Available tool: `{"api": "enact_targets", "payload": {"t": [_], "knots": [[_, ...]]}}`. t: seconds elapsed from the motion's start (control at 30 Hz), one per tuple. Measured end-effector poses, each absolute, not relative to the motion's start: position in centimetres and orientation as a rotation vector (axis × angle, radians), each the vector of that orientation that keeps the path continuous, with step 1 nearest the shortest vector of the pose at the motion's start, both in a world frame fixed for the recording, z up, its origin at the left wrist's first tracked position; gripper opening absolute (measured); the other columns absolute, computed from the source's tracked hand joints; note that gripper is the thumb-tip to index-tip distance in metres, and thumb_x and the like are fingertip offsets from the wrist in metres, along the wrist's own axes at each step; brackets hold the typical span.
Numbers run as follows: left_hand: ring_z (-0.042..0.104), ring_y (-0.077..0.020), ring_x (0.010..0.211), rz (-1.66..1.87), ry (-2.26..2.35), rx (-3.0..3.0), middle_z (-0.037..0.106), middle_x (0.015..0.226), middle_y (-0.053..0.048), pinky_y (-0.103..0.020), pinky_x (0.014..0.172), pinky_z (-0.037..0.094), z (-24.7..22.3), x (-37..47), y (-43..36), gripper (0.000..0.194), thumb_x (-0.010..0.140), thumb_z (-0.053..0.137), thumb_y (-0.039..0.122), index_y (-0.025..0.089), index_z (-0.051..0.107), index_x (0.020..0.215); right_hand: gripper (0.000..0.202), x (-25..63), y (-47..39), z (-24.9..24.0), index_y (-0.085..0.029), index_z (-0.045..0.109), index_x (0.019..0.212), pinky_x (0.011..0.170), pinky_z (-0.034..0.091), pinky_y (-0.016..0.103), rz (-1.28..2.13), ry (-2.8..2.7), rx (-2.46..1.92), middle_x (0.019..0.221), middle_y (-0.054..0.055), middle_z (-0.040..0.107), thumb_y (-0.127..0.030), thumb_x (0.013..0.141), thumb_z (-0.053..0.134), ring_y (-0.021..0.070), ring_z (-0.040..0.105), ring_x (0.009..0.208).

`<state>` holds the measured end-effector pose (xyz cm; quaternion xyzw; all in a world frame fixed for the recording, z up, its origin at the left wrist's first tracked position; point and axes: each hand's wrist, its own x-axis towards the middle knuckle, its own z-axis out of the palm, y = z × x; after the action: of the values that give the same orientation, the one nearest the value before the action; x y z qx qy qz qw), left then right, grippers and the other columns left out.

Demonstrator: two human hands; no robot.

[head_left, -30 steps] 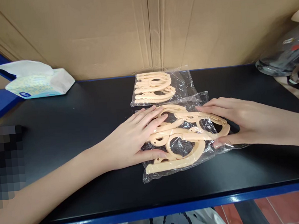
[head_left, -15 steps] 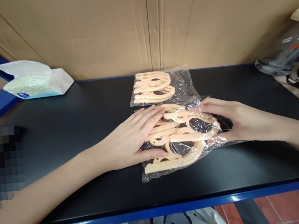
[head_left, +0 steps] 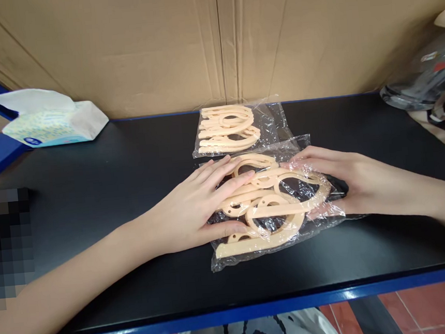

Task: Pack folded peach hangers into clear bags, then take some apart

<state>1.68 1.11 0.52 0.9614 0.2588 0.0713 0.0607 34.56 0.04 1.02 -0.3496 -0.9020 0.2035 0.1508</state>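
Note:
A clear plastic bag (head_left: 277,239) with several cream folding hangers (head_left: 252,243) lies on the black table in front of me. My left hand (head_left: 202,205) rests flat on its left part, fingers spread over the hangers. At the bag's right side, my right hand (head_left: 336,178) has its fingers and thumb around the edge of the film, beside a looped hanger; its fingertips are partly under or behind the plastic. Just behind lies a second clear bag (head_left: 271,123) holding several flat cream hangers (head_left: 229,130), touched by neither hand.
A tissue pack (head_left: 55,122) stands at the back left. At the back right are a clear plastic container (head_left: 417,79) and a beige strap (head_left: 438,135). Cardboard (head_left: 150,48) stands behind the black table (head_left: 148,293), whose front edge is blue.
The hangers at the right of the front bag have shifted slightly within it, and the bag's upper film has risen. My right hand has hardly moved; my left hand's index finger reaches slightly further right.

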Motion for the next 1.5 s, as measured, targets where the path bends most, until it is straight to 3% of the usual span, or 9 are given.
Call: {"api": "enact_targets", "payload": {"t": [0.1, 0.23, 0.57, 0.77, 1.13, 1.4, 1.5], "knots": [[0.029, -0.0362, 0.156, 0.215, 0.776, 2.914, 0.032, 0.168, -0.018, -0.055, 0.124, 0.031, 0.5, 1.7, 1.1, 0.082, 0.101, 0.041, 0.07, 0.015, 0.036, 0.161, 0.072, 34.8, 0.0, 1.2, -0.037, 0.047, 0.153, 0.101, 0.051, 0.034, 0.605, -2.592, -0.985, 0.141, 0.004, 0.061, -0.053, 0.088, 0.073, 0.0254, 0.062, 0.128], [0.025, -0.0365, 0.158, 0.195, 0.777, 2.914, 0.03, 0.169, -0.019, -0.057, 0.126, 0.026, 0.3, 1.5, 1.2, 0.083, 0.101, 0.042, 0.069, 0.014, 0.032, 0.163, 0.064, 35.6, 0.4, 2.0, -0.037, 0.051, 0.151, 0.095, 0.052, 0.033, 0.745, -2.591, -1.077, 0.136, 0.003, 0.065, -0.052, 0.092, 0.068, 0.0243, 0.066, 0.119], [0.025, -0.0366, 0.158, 0.174, 0.801, 2.865, 0.028, 0.17, -0.018, -0.058, 0.126, 0.027, 0.6, 1.7, 1.1, 0.083, 0.101, 0.04, 0.072, 0.017, 0.033, 0.162, 0.059, 34.8, 0.6, 1.9, -0.03, 0.066, 0.137, 0.084, 0.056, 0.035, 0.761, -2.538, -1.098, 0.118, 0.006, 0.072, -0.056, 0.085, 0.075, 0.0248, 0.071, 0.101], [0.023, -0.0346, 0.159, 0.164, 0.793, 2.872, 0.027, 0.171, -0.017, -0.057, 0.127, 0.024, 0.6, 1.5, 1.2, 0.08, 0.102, 0.041, 0.068, 0.017, 0.031, 0.163, 0.066, 34.0, 0.8, 0.7, -0.033, 0.056, 0.148, 0.099, 0.055, 0.037, 0.694, -2.531, -0.987, 0.133, 0.005, 0.07, -0.051, 0.087, 0.075, 0.0281, 0.065, 0.125], [0.024, -0.0353, 0.158, 0.163, 0.773, 2.904, 0.028, 0.17, -0.017, -0.056, 0.127, 0.025, 0.8, 1.7, 1.2, 0.079, 0.103, 0.04, 0.067, 0.015, 0.032, 0.162, 0.063, 35.0, 1.1, 1.1, -0.032, 0.052, 0.153, 0.099, 0.056, 0.044, 0.8, -2.519, -1.009, 0.134, 0.006, 0.072, -0.045, 0.094, 0.068, 0.0264, 0.07, 0.114], [0.025, -0.0346, 0.158, 0.165, 0.779, 2.906, 0.029, 0.17, -0.017, -0.056, 0.126, 0.026, 0.7, 1.5, 1.3, 0.077, 0.103, 0.041, 0.067, 0.017, 0.033, 0.162, 0.067, 34.6, 1.0, 0.6, -0.032, 0.044, 0.157, 0.112, 0.049, 0.045, 0.792, -2.542, -0.977, 0.154, 0.006, 0.059, -0.039, 0.095, 0.068, 0.0277, 0.061, 0.134], [0.025, -0.0344, 0.158, 0.15, 0.782, 2.903, 0.029, 0.17, -0.016, -0.056, 0.126, 0.028, 0.7, 1.6, 1.3, 0.077, 0.103, 0.041, 0.066, 0.018, 0.032, 0.162, 0.07, 34.6, 0.7, 0.9, -0.03, 0.041, 0.159, 0.113, 0.049, 0.047, 0.754, -2.593, -0.989, 0.154, 0.009, 0.058, -0.046, 0.095, 0.066, 0.0299, 0.058, 0.137]]}}
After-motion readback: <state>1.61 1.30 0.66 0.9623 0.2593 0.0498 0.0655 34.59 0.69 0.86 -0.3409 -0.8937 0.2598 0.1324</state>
